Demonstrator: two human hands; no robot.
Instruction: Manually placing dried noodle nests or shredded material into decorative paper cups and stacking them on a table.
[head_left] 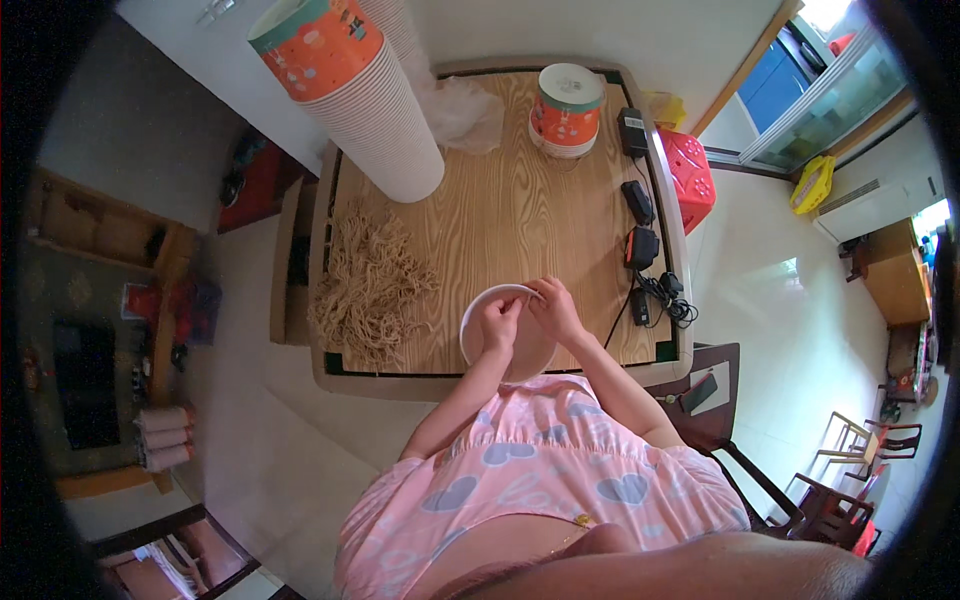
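Note:
A round white paper tub [533, 352] stands at the table's near edge, its open mouth toward me. My left hand [499, 323] reaches over the mouth with its fingertips pinched together just inside the far rim; anything between them is too small to make out. At the far right of the rim, my right hand [555, 312] is closed on the edge, thumb and fingers close to the left hand. To the left lies a loose, tangled heap of tan strings [370, 285]. A tall stack of orange and white paper tubs [375, 120] rises behind the heap.
Upturned orange tubs [567, 112] sit at the back right, and a clear plastic bag [465, 115] lies at the back. Black adapters [638, 200] and coiled cables [672, 300] line the right edge. Beyond it stands a red stool [688, 180]; a dark chair [710, 400] is nearer me.

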